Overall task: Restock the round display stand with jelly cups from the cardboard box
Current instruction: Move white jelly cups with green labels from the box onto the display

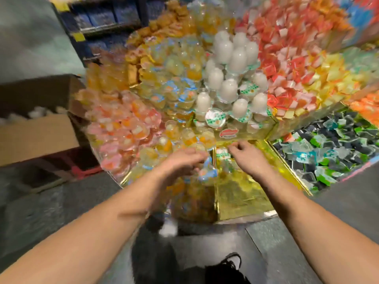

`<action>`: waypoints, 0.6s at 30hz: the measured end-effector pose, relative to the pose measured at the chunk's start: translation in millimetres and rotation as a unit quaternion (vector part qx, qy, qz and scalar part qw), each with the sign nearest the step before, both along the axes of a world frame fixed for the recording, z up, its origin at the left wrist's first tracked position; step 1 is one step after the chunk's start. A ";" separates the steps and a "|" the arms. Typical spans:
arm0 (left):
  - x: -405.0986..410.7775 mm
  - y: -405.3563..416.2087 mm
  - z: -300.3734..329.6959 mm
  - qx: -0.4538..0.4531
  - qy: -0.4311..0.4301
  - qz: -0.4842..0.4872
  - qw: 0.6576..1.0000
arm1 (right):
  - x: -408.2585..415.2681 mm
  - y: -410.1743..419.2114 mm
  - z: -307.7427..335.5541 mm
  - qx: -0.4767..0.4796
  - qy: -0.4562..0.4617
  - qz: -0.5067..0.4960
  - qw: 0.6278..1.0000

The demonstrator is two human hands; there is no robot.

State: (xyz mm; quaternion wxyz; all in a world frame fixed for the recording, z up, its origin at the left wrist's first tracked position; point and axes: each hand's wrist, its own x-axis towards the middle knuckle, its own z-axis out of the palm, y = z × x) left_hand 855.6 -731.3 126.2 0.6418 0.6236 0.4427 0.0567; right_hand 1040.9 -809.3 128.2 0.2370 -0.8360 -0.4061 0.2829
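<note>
The round display stand point(242, 193) has gold-foil compartments heaped with jelly cups. White jelly cups with green lids point(227, 89) are stacked at the middle, above a mostly bare gold section. My right hand point(245, 155) reaches into that section, its curled fingertips pinching a green-lidded jelly cup point(222, 153). My left hand point(181, 162) is blurred and hovers over the orange fruit cups point(188, 140), right by a cup with a blue and orange lid point(207, 172); its grip is unclear. The cardboard box point(39, 132) stands open at the left with white cups inside.
Pink fruit cups point(121, 124) fill the left compartment, and red, yellow and green wrapped sweets point(320, 152) fill those on the right. Dark shelving point(102, 19) stands behind. A red crate point(82, 162) sits under the box. My shoe point(227, 265) is on the grey floor.
</note>
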 end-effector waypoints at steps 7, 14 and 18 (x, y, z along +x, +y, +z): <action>-229.0 52.8 81.4 0.244 0.173 0.069 0.952 | -203.1 87.8 54.9 0.077 -0.083 0.194 0.975; -390.2 89.5 96.1 0.297 0.286 0.143 0.899 | -351.0 163.5 65.6 0.078 -0.143 0.357 0.920; -447.6 125.4 77.1 0.293 0.307 0.178 0.888 | -410.5 219.8 44.7 0.074 -0.141 0.417 0.895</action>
